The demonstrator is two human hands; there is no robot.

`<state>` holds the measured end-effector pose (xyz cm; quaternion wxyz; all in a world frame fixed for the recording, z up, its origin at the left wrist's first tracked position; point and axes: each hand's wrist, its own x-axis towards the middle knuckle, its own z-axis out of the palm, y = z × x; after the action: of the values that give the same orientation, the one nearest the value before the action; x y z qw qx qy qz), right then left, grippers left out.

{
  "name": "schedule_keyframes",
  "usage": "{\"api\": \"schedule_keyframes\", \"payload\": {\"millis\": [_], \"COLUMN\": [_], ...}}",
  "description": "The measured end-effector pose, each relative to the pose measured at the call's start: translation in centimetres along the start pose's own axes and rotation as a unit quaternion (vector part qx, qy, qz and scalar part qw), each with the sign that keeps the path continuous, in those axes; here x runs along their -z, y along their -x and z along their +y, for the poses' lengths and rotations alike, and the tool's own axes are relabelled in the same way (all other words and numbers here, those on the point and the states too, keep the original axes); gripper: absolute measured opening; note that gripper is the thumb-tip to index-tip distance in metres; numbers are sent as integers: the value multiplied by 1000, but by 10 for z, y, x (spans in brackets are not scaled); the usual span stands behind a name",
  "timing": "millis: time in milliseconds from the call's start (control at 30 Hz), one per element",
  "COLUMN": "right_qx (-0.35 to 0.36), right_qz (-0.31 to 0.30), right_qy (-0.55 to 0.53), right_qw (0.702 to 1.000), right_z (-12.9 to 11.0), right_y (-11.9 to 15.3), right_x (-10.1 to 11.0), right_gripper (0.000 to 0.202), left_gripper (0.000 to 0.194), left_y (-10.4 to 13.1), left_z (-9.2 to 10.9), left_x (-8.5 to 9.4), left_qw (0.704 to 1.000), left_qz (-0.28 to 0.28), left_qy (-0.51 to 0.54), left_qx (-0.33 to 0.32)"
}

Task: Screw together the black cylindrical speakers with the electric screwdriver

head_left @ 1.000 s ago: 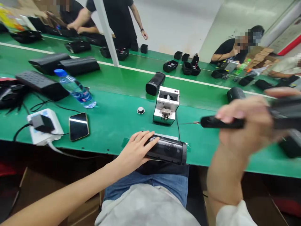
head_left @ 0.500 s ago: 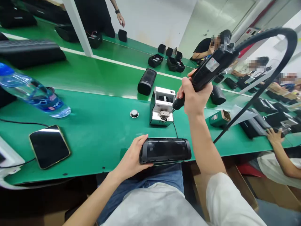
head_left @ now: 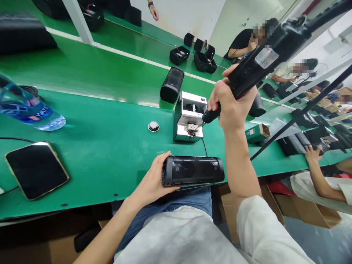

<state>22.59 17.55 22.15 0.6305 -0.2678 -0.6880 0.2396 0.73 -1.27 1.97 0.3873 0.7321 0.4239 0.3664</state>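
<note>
My left hand [head_left: 154, 178] grips the left end of a black speaker [head_left: 195, 171], which lies lengthwise at the front edge of the green bench. My right hand [head_left: 233, 99] is wrapped round a black electric screwdriver [head_left: 251, 69] with a white label and a thick cable. Its thin bit slants down to the front of a small white screw feeder [head_left: 191, 119], at or very close to the metal pick-up block. Whether a screw sits on the tip is too small to tell. A round silver-rimmed part [head_left: 153, 126] lies left of the feeder.
A phone [head_left: 37, 169] and a water bottle [head_left: 30, 108] lie on the left. Another black speaker [head_left: 172, 84] stands behind the feeder. A green box [head_left: 257, 133] is at right, near the hanging cable. Co-workers sit along the right; another person's hand [head_left: 154, 13] shows across the bench.
The view has shifted slightly, so the bench things sit further left and higher. My right hand still has the screwdriver bit at the feeder; my left hand keeps its grip on the speaker.
</note>
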Motion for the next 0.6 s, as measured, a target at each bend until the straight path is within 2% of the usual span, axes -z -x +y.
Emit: {"api": "schedule_keyframes", "payload": {"millis": [67, 100, 133, 233, 300, 333, 367, 433, 467, 500, 533, 600], "right_qx": [-17, -29, -45, -90, -105, -105, -103, -98, -96, -91, -82, -46], "right_qz": [-69, -73, -58, 48, 86, 75, 36, -81, -123, -140, -127, -47], "right_qy": [-14, -8, 4, 44, 54, 50, 42, 21, 12, 6, 4, 9], "right_qw": [997, 997, 997, 994, 989, 990, 993, 992, 988, 986, 988, 998], "right_z": [-3, -4, -5, -12, -16, -18, -20, -19, -17, -14, -9, 1], "right_y": [-3, -3, -2, 6, 14, 16, 18, 18, 17, 15, 13, 10], "right_x": [0, -1, -3, -10, -11, -9, -6, 2, 6, 8, 8, 5], "right_gripper": [44, 46, 48, 54, 55, 56, 58, 63, 65, 65, 64, 57], "left_gripper": [117, 117, 117, 120, 121, 121, 121, 121, 120, 120, 120, 120], "left_y": [-1, -1, -1, 0, 2, 2, 3, 4, 5, 5, 5, 4], "left_z": [0, 0, 0, 0, 1, 1, 1, 2, 2, 1, 1, 0], "left_x": [1, 1, 1, 0, -1, -1, -2, -2, -2, -2, -2, -2], "left_qw": [1000, 1000, 1000, 1000, 1000, 1000, 1000, 1000, 1000, 1000, 1000, 1000], "left_qz": [-4, -5, -5, -2, 2, 4, 5, 4, 3, 3, 2, 2], "left_qy": [-1, -3, -5, -12, -17, -18, -20, -21, -22, -23, -24, -26], "left_qx": [-1, -2, -2, -1, -2, -2, -2, -1, 0, 2, 4, 7]}}
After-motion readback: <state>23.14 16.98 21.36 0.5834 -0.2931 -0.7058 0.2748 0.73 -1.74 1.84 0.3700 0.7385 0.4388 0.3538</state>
